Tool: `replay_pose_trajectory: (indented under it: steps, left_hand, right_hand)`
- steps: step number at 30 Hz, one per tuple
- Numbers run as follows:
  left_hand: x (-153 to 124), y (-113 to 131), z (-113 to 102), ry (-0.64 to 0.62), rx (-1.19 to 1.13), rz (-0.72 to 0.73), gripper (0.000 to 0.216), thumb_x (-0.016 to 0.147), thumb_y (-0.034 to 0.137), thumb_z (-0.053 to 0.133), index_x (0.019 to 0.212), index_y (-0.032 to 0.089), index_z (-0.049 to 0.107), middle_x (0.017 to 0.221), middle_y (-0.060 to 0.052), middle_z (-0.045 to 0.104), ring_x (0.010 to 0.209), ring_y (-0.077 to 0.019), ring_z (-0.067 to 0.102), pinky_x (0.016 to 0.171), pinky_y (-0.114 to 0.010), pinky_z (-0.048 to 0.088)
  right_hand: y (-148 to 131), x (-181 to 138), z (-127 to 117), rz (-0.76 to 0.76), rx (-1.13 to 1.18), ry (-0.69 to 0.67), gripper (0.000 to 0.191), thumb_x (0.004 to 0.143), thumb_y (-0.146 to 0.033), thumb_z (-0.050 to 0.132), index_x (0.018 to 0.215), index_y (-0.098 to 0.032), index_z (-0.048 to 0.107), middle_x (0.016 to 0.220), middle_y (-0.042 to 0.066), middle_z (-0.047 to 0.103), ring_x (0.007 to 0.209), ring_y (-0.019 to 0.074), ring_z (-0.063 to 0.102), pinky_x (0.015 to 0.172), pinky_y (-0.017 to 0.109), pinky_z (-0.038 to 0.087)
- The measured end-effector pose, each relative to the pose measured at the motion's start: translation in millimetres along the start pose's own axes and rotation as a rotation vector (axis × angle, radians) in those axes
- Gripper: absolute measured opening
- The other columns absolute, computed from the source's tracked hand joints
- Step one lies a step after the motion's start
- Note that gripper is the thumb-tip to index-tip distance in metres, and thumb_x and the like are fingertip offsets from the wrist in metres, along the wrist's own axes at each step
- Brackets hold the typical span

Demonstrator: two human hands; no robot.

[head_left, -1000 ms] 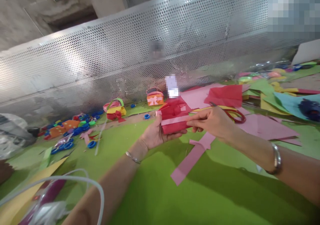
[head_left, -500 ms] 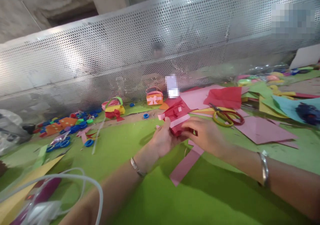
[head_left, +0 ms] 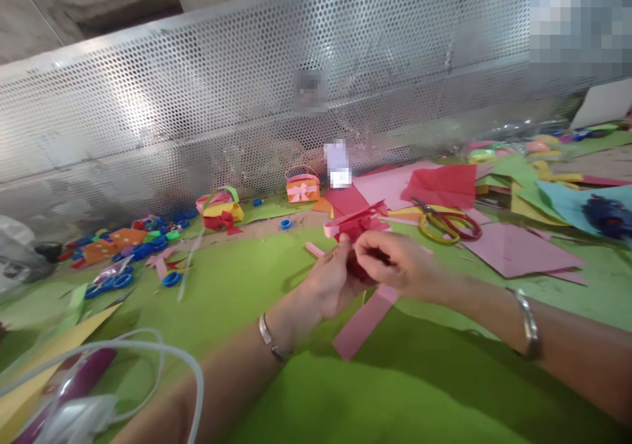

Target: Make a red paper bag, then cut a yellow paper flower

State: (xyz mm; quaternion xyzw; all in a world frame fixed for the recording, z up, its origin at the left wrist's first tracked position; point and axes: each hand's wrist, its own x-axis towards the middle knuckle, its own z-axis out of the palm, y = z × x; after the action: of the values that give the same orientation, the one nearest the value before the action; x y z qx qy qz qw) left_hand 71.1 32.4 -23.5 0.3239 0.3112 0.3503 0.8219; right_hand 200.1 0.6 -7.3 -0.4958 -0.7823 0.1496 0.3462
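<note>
A small red paper box with pink strips (head_left: 356, 222) is held up over the green sheet (head_left: 395, 391), tilted so its top faces away. My left hand (head_left: 330, 284) grips it from below with the fingers closed. My right hand (head_left: 395, 265) pinches it from the right side, fingers curled over the red paper. A pink paper strip (head_left: 363, 320) lies on the green sheet just beneath both hands.
Scissors with red and yellow handles (head_left: 447, 222) lie to the right on pink and red sheets (head_left: 518, 253). Finished small paper baskets (head_left: 302, 187) (head_left: 222, 210) stand by the perforated metal wall (head_left: 247, 101). Blue rings and scraps (head_left: 133, 253) lie left. A white cable (head_left: 148, 352) loops at bottom left.
The red box has been turned and tilted in my hands. My right hand moved left from the box's side edge to curl over it, close to my left hand.
</note>
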Motion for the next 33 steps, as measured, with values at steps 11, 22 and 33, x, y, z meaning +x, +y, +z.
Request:
replay_pose_trajectory:
  steps: [11, 22, 33]
  left_hand:
    - [2, -2, 2, 0.098, 0.063, 0.01, 0.041, 0.095, 0.034, 0.03, 0.072, 0.015, 0.058, 0.065, -0.005, 0.064, 0.062, -0.0141, 0.06, 0.078, -0.034, 0.049]
    - [-2, -7, 5, 0.143, 0.105, -0.033, 0.031, 0.092, 0.037, 0.041, 0.075, 0.015, 0.054, 0.073, -0.005, 0.062, 0.064, -0.0122, 0.058, 0.065, -0.026, 0.048]
    - [4, 4, -4, 0.206, 0.055, 0.001, 0.029, 0.093, 0.036, 0.037, 0.083, 0.016, 0.056, 0.058, 0.001, 0.057, 0.05, -0.0096, 0.055, 0.053, -0.023, 0.049]
  right_hand:
    - [12, -2, 10, 0.0, -0.229, -0.01, 0.023, 0.081, -0.032, 0.051, 0.063, -0.02, 0.047, 0.065, 0.002, 0.056, 0.056, 0.015, 0.047, 0.05, 0.027, 0.022]
    - [13, -8, 21, -0.116, -0.319, 0.026, 0.018, 0.077, -0.014, 0.047, 0.06, -0.018, 0.051, 0.058, 0.001, 0.057, 0.05, 0.0126, 0.046, 0.048, 0.026, 0.023]
    - [5, -7, 11, -0.346, -0.202, 0.194, 0.029, 0.085, -0.014, 0.039, 0.056, -0.021, 0.041, 0.056, -0.001, 0.046, 0.052, 0.0123, 0.042, 0.05, 0.027, 0.029]
